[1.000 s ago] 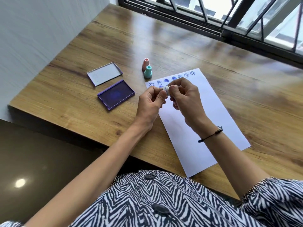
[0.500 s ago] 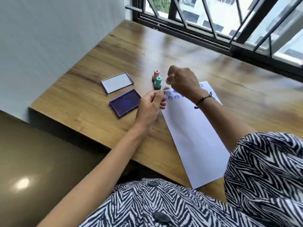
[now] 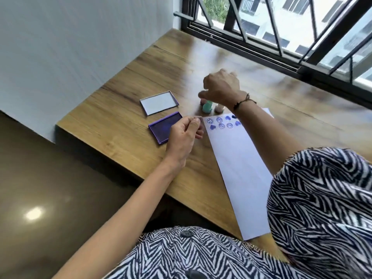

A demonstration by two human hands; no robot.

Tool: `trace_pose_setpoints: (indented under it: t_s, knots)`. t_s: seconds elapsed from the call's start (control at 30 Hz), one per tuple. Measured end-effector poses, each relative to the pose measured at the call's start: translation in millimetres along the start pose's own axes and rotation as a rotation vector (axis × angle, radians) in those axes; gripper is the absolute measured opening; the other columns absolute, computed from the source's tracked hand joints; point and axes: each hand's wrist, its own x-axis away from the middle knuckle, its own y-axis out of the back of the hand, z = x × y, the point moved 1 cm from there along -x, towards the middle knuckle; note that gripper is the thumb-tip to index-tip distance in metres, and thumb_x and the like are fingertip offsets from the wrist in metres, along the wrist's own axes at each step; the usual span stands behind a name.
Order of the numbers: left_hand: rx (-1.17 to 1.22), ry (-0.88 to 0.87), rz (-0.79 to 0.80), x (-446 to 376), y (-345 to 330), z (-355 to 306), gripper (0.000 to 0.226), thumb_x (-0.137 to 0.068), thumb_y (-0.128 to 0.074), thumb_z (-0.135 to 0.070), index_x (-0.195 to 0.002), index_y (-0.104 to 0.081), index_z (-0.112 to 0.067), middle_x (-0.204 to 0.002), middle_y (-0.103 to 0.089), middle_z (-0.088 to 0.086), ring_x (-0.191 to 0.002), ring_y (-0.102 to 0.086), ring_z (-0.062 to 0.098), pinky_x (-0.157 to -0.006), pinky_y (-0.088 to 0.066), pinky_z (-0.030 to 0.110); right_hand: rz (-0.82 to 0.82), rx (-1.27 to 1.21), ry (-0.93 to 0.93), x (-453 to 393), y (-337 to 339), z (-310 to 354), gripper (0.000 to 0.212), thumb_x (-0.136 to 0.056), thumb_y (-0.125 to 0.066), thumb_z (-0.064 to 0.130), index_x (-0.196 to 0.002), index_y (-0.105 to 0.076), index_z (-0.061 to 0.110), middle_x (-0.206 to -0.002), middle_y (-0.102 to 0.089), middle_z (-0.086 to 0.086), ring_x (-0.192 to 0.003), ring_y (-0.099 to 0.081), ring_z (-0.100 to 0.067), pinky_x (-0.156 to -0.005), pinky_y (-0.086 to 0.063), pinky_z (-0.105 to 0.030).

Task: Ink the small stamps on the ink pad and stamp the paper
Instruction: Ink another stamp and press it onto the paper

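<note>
My right hand [image 3: 220, 88] hovers curled over 3 stamps [image 3: 207, 106], grip unclear; left hand [image 3: 184, 135] pinched shut at ink pad's [image 3: 161, 128] 3 o'clock.

the table [image 3: 124, 109] is warm brown wood with darker grain streaks. on it lies white paper [image 3: 239, 170], its far end marked with blue-violet prints [image 3: 222, 123], some ringed circles, some solid hearts. the ink pad [image 3: 164, 125] is deep purple with a paler violet rim; its lid [image 3: 159, 102] shows white inside. a mint-green stamp [image 3: 207, 107] stands between pinkish ones. the blouse [image 3: 322, 208] is black-and-white zigzag. the wristband [image 3: 242, 101] is dark.
</note>
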Motion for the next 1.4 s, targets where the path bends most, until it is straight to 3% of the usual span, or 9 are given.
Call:
trace_pose_setpoints:
  t_s: [0.13, 0.3, 0.43, 0.57, 0.73, 0.93, 1.07, 1.23, 1.4]
  knots:
    - [0.007, -0.004, -0.034, 2.4, 14.8, -2.7, 0.015, -0.090, -0.046, -0.006, -0.093, -0.062, -0.006, -0.071, -0.057, 0.004, -0.062, -0.052, 0.014, -0.055, -0.047, 0.015, 0.059, 0.010, -0.031, -5.5, -3.4, 7.4, 0.023, -0.069, -0.071, 0.022, -0.088, -0.068, 0.011, -0.094, -0.067, -0.017, -0.096, -0.056, -0.033, -0.084, -0.038, -0.038]
    - [0.054, -0.012, -0.117, -1.0, 33.9, -7.8, 0.010, -0.088, -0.053, -0.008, -0.090, -0.061, -0.013, -0.070, -0.059, 0.001, -0.053, -0.055, 0.002, -0.052, -0.046, 0.012, 0.033, -0.443, 0.023, 18.1, 21.1, 21.4, 0.016, -0.067, -0.073, 0.030, -0.079, -0.071, 0.019, -0.079, -0.070, -0.009, -0.083, -0.064, -0.026, -0.072, -0.052, -0.034]
    - [0.069, -0.037, -0.170, -3.5, 50.7, -12.2, 0.003, -0.083, -0.063, -0.021, -0.085, -0.064, -0.023, -0.070, -0.067, -0.005, -0.057, -0.059, 0.003, -0.056, -0.050, 0.016, 0.146, -0.617, 0.155, 53.1, 22.7, 48.4, 0.014, -0.076, -0.070, 0.024, -0.086, -0.072, 0.014, -0.081, -0.071, -0.014, -0.075, -0.063, -0.024, -0.065, -0.049, -0.031]
    - [0.061, -0.013, -0.203, 0.4, 67.1, -11.6, 0.006, -0.083, -0.064, -0.019, -0.088, -0.065, -0.016, -0.075, -0.067, 0.002, -0.059, -0.058, 0.005, -0.058, -0.050, 0.016, 0.176, -0.775, 0.118, 64.5, 9.7, 61.8, 0.010, -0.078, -0.068, 0.013, -0.087, -0.071, 0.010, -0.082, -0.072, -0.017, -0.076, -0.064, -0.024, -0.069, -0.051, -0.032]
    - [0.032, 0.011, -0.198, 5.7, 72.1, -12.8, 0.005, -0.085, -0.061, -0.014, -0.085, -0.066, -0.012, -0.076, -0.064, 0.006, -0.066, -0.057, 0.013, -0.065, -0.051, 0.017, 0.133, -0.892, 0.075, 71.7, -4.3, 72.8, 0.006, -0.079, -0.065, 0.011, -0.081, -0.070, 0.013, -0.070, -0.070, -0.012, -0.063, -0.059, -0.013, -0.051, -0.042, -0.017]
    - [0.030, 0.046, -0.218, 3.0, 77.3, -18.4, 0.004, -0.083, -0.063, -0.012, -0.082, -0.065, -0.009, -0.071, -0.063, 0.003, -0.059, -0.054, 0.008, -0.059, -0.049, 0.015, 0.065, -0.938, 0.084, 73.3, -11.7, 80.5, 0.008, -0.080, -0.065, 0.007, -0.086, -0.070, 0.011, -0.071, -0.067, -0.010, -0.060, -0.057, -0.007, -0.058, -0.041, -0.015]
    - [0.056, 0.059, -0.285, 7.0, 87.8, -13.1, 0.004, -0.086, -0.058, -0.008, -0.085, -0.062, -0.007, -0.068, -0.060, 0.005, -0.057, -0.055, 0.009, -0.057, -0.048, 0.015, -0.107, -0.779, 0.127, 70.1, -14.6, 80.3, 0.007, -0.079, -0.062, 0.008, -0.080, -0.069, 0.009, -0.066, -0.065, -0.008, -0.051, -0.048, 0.000, -0.050, -0.033, -0.012]
    - [0.047, 0.061, -0.293, 9.8, 94.0, -5.5, 0.005, -0.086, -0.058, -0.009, -0.086, -0.063, -0.011, -0.070, -0.061, 0.002, -0.059, -0.056, 0.006, -0.060, -0.050, 0.016, -0.031, -0.325, 0.366, 65.0, -27.0, 82.1, 0.015, -0.084, -0.052, 0.011, -0.084, -0.063, 0.002, -0.089, -0.067, -0.018, -0.082, -0.057, -0.035, -0.069, -0.049, -0.043]
    - [0.000, 0.067, -0.303, 11.3, 89.4, 3.6, 0.016, -0.086, -0.058, -0.012, -0.099, -0.062, -0.004, -0.077, -0.063, 0.002, -0.064, -0.059, 0.005, -0.066, -0.052, 0.020, -0.054, -0.080, 0.548, 63.8, -32.2, 96.0, 0.011, -0.088, -0.049, 0.010, -0.090, -0.056, 0.002, -0.092, -0.064, -0.019, -0.090, -0.055, -0.034, -0.061, -0.032, -0.033]
